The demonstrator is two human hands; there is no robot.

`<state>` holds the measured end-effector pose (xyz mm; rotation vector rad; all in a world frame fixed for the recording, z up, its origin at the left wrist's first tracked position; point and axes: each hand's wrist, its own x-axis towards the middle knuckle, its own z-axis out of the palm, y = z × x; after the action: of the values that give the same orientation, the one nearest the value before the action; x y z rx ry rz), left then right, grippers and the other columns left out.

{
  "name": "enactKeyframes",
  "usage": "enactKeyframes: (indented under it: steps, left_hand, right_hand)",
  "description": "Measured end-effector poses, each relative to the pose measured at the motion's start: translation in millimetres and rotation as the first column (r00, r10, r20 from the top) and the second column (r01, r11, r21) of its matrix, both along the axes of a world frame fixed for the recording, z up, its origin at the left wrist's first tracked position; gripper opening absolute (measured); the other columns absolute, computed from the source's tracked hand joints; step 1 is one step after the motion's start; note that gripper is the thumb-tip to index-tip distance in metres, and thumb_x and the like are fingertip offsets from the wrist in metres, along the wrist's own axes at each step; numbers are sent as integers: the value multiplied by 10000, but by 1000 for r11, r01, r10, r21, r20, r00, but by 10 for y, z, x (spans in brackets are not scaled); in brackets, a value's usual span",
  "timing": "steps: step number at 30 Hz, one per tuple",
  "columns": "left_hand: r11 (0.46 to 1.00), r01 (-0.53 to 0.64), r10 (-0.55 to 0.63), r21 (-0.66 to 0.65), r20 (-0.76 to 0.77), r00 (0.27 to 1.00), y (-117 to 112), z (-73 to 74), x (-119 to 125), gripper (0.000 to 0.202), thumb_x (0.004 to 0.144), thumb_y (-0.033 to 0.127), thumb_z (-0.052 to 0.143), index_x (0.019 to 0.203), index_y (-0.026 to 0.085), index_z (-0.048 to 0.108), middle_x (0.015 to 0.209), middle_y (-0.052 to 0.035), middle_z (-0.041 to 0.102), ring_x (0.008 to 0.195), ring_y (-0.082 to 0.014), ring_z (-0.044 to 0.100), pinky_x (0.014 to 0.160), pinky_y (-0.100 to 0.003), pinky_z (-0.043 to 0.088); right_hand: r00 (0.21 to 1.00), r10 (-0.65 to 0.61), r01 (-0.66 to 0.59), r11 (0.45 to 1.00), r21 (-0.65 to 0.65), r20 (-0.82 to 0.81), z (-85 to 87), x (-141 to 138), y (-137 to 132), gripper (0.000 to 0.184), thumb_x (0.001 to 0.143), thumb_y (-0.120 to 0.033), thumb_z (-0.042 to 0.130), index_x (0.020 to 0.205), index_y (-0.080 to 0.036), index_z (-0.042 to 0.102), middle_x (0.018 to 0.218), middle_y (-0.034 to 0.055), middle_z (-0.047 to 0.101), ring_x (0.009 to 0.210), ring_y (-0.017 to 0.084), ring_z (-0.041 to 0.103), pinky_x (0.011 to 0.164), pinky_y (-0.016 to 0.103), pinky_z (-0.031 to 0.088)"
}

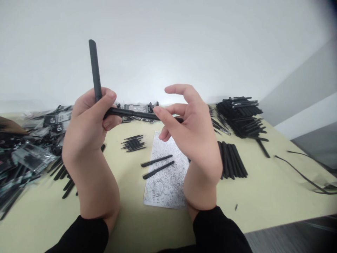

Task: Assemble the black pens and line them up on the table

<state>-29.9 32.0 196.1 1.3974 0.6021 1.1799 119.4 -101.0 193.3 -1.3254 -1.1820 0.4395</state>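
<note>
My left hand [88, 121] is closed round two black pen-like sticks: one stick [95, 68] points straight up, the other stick [131, 113] lies level and reaches to the right. My right hand [193, 131] pinches the far end of the level stick between thumb and forefinger, its other fingers spread. Both hands are raised above a printed paper sheet [168, 182] on which two black sticks [157, 165] lie.
On the pale yellow table [268, 189] are a small bundle of thin black sticks [133, 143], a row of black sticks [233, 160], a big heap of them [242, 114] at the back right, clear packets [28, 151] piled at the left, and a black cable [305, 175] at the right.
</note>
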Motion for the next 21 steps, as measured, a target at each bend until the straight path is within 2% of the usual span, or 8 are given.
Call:
enactKeyframes:
  steps: [6, 11, 15, 18, 21]
  left_hand:
    - [999, 37, -38, 35, 10, 999, 13, -14, -28, 125, 856, 169, 655, 753, 161, 586, 610, 82, 361, 330, 30, 300, 428, -148, 520]
    - [999, 16, -16, 28, 9, 1000, 6, -8, -8, 128, 865, 157, 636, 751, 159, 578, 589, 85, 364, 327, 28, 299, 414, -142, 500]
    - [1000, -13, 13, 0, 6, 1000, 14, -2, 12, 151, 880, 128, 600, 736, 156, 563, 542, 97, 329, 320, 19, 280, 384, -130, 464]
    - [1000, -12, 12, 11, 6, 1000, 35, -13, 7, 144, 884, 144, 613, 749, 158, 564, 551, 100, 330, 324, 20, 282, 427, -151, 516]
    - [1000, -3, 3, 22, 5, 1000, 53, -27, -8, 123, 870, 165, 650, 772, 162, 575, 565, 99, 346, 329, 18, 293, 453, -163, 541]
  right_hand:
    - [1000, 8, -8, 1000, -11, 7, 7, 2, -8, 272, 929, -348, 563, 1184, -259, 527, 715, -51, 599, 469, 81, 572, 452, 227, 427]
    - [999, 25, -25, 1000, -11, 47, -1, 4, -10, 241, 929, -367, 556, 1140, -251, 547, 766, -32, 598, 549, 92, 592, 493, 234, 446]
    - [992, 47, -49, 999, 13, 121, -22, -2, -18, 238, 879, -274, 616, 1107, -241, 556, 896, -7, 605, 672, 100, 602, 582, 248, 492]
    - [981, 72, -77, 997, 24, 183, -30, 0, -22, 133, 880, -200, 574, 1011, -221, 581, 975, 15, 593, 752, 107, 593, 643, 262, 504]
    - [976, 73, -80, 996, 27, 205, -26, -1, -18, 73, 888, -187, 543, 943, -210, 585, 977, 22, 585, 746, 107, 573, 661, 277, 501]
